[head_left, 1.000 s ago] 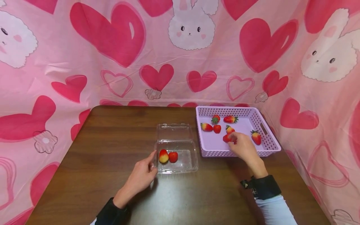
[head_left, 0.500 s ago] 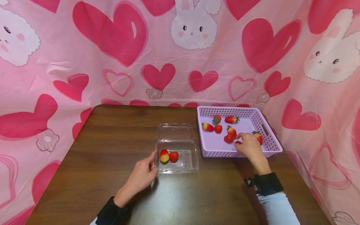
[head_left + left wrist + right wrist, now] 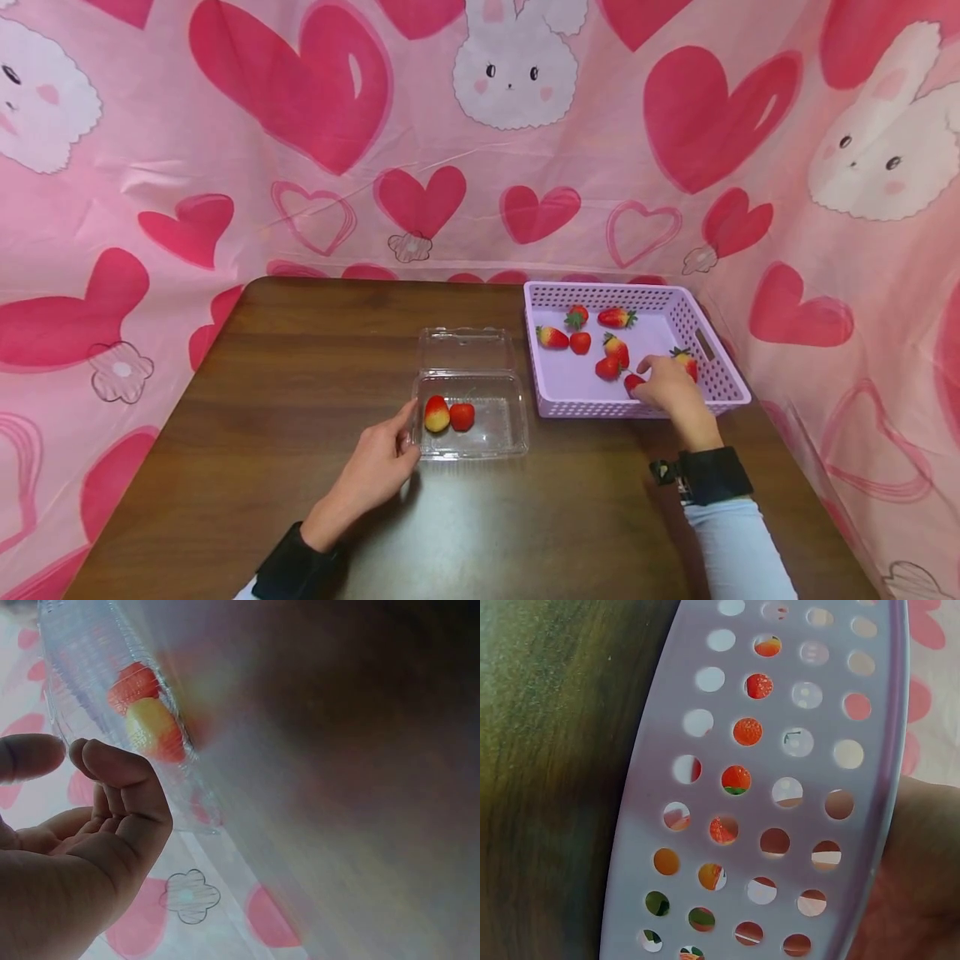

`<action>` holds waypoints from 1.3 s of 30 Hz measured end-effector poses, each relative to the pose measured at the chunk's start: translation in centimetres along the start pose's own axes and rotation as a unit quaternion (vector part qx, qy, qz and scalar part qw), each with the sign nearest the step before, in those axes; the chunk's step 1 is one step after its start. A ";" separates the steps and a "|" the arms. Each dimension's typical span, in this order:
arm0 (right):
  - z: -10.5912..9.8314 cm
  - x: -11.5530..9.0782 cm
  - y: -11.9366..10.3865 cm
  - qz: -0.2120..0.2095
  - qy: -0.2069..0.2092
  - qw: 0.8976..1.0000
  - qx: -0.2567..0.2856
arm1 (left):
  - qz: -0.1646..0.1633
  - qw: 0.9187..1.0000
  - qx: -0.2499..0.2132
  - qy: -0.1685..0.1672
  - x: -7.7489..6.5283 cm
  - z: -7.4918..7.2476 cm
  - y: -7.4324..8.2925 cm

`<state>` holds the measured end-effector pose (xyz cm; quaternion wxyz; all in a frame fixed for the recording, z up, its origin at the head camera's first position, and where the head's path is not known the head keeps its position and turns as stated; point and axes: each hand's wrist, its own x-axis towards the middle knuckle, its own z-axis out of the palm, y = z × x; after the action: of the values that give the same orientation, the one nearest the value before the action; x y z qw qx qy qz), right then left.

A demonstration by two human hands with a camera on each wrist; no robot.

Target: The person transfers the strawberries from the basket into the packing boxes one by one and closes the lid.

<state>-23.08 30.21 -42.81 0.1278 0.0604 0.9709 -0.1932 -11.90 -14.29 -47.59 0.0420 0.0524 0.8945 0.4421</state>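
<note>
My left hand [image 3: 378, 462] pinches the left edge of an open clear plastic clamshell box [image 3: 495, 446] between thumb and fingers. In the left wrist view the thumb and a fingertip meet at the box's rim. Two strawberries lie in the box, one red and yellow [image 3: 437, 415], the other red [image 3: 462, 417]. On the right, my right hand [image 3: 678, 398] reaches into a lilac basket [image 3: 577, 408], its curled fingers around a red strawberry [image 3: 633, 383] near the front wall. That berry's right end is hidden under the fingers. Through the basket holes, the right wrist view shows bits of red fruit.
Several other strawberries lie in the basket, among them one at the back [image 3: 617, 317], one at the left [image 3: 552, 337] and one by the right side [image 3: 685, 363]. The box's lid [image 3: 465, 348] lies folded back on the brown table [image 3: 315, 367]. A pink curtain [image 3: 420, 125] surrounds the table.
My right hand has moved right and slightly toward me within the basket, from one strawberry to the red one near the front wall. The left hand and the box stay put.
</note>
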 end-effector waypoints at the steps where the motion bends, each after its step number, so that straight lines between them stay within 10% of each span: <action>1: -0.1 0.1 0.0 0.001 -0.004 1.000 0.003 | -0.001 1.000 -0.002 -0.001 0.0 0.0 0.1; 39: 0.2 0.5 0.4 0.010 0.000 1.000 0.020 | -0.009 1.000 -0.006 -0.006 -0.2 -0.1 0.3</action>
<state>-23.49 30.51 -43.28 0.1287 0.0730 0.9661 -0.2117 -11.71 -14.21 -47.27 0.0519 0.0469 0.8922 0.4463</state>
